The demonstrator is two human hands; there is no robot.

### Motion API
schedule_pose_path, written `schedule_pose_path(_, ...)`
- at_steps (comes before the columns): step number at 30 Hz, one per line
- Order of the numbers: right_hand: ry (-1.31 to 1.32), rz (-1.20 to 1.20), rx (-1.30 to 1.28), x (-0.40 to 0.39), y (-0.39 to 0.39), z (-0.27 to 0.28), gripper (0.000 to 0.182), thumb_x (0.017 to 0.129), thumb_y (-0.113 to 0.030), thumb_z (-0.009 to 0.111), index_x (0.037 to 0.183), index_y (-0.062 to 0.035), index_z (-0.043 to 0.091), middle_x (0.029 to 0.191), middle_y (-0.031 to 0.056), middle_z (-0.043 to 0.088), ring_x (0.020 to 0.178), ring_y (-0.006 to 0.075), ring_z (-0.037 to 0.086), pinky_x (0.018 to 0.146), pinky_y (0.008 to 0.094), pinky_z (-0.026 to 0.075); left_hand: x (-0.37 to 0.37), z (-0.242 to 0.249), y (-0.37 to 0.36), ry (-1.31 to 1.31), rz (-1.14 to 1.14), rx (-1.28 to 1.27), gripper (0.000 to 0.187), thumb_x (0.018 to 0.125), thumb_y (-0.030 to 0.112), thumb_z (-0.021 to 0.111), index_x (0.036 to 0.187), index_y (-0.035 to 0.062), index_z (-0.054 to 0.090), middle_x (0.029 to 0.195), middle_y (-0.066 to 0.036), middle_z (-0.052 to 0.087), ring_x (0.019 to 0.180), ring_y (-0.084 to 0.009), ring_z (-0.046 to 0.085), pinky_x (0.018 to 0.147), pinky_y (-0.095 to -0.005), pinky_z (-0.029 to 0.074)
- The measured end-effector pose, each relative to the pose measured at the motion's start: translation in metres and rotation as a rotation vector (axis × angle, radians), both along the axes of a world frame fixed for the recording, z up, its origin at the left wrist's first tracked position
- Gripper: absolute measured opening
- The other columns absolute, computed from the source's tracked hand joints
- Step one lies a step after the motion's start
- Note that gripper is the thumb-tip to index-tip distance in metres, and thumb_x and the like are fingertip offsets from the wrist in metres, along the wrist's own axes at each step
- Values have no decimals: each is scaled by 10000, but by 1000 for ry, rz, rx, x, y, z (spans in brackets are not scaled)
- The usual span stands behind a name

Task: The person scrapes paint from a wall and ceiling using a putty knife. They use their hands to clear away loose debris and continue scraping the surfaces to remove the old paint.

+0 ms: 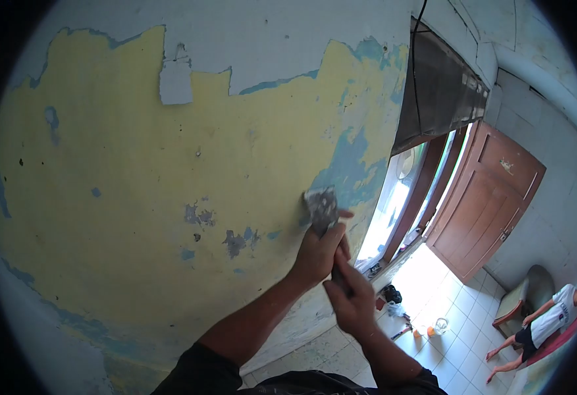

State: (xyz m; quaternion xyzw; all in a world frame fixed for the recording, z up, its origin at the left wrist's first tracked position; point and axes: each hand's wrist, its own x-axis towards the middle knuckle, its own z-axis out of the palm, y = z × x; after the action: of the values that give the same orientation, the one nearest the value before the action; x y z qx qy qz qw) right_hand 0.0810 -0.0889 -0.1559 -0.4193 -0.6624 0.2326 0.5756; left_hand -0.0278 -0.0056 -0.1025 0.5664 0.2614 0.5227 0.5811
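Observation:
A metal scraper [321,207] with a worn grey blade is pressed against a wall [137,171] covered in peeling yellow and blue paint. My left hand [318,253] grips the scraper just behind the blade, thumb along its side. My right hand [351,299] is closed around the lower end of the handle, directly beneath the left hand. The blade sits at the edge of a bare blue patch [347,168] on the wall.
A window [400,204] with a dark frame lies right of the scraper, and a brown wooden door [489,197] beyond it. A person in a white shirt [551,319] sits at lower right. Small tools and containers [413,322] lie on the tiled floor.

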Motion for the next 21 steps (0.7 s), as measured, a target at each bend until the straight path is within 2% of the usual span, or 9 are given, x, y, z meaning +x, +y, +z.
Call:
schedule_pose_path(1,42,30,-52,3,-1,15,626,886,-19,671,1478,2,468,1169,190,677,1082,202,648,920,311,485,5,8,3,-20,-11,10,306,1022,196,477,1273,42,559,688,-27,569,600,-90,529,580,-242,422)
schedule_pose_path(3,152,111,-18,7,0,19,643,890,-16,673,1494,-9,451,1273,182,654,1159,168,606,976,301,461,7,11,4,-47,-36,26,315,1026,207,466,1280,43,554,690,-23,569,598,-89,521,582,-248,423)
schedule_pose_path(7,209,212,-46,8,-6,-13,655,894,-19,670,1507,-19,437,1341,171,628,1218,146,564,1019,293,433,1,-11,-18,-7,21,-39,324,1022,227,471,1277,44,552,685,-27,567,599,-95,524,584,-259,426)
schedule_pose_path(9,57,129,16,4,-5,-12,661,894,-14,659,1515,-28,433,1263,149,662,1128,136,594,977,292,453,0,-7,-20,-5,43,-86,326,1018,230,474,1273,44,552,684,-29,567,601,-98,528,583,-263,428)
schedule_pose_path(10,95,151,-109,8,-5,-6,673,891,-31,664,1521,-35,427,1151,114,686,996,117,599,916,281,470,1,-1,-14,10,36,-61,329,1014,233,476,1272,45,554,683,-29,565,601,-100,531,581,-263,427)
schedule_pose_path(13,223,271,-214,15,-8,13,689,881,-56,685,1520,-34,428,1053,101,687,898,109,584,863,271,477,3,4,-15,18,36,-66,344,1001,240,486,1272,41,557,676,-31,563,602,-102,534,580,-261,424)
schedule_pose_path(17,104,184,-149,13,-9,-18,688,876,-45,682,1515,-26,429,1108,83,674,900,82,551,849,245,463,3,-25,-15,4,48,-19,336,1003,237,493,1272,46,558,670,-30,563,599,-109,547,578,-265,436)
schedule_pose_path(18,52,137,40,9,-3,-31,671,875,-40,681,1504,-23,448,1124,64,665,893,79,541,842,241,457,0,-30,-15,18,45,3,319,1012,227,490,1269,52,559,671,-31,569,594,-115,559,574,-270,449)
schedule_pose_path(21,116,144,-63,6,2,-4,662,876,-35,681,1500,-28,457,1177,74,664,903,74,550,839,227,454,0,-5,-3,84,73,82,304,1009,227,500,1244,51,579,672,-27,569,600,-113,560,577,-267,452)
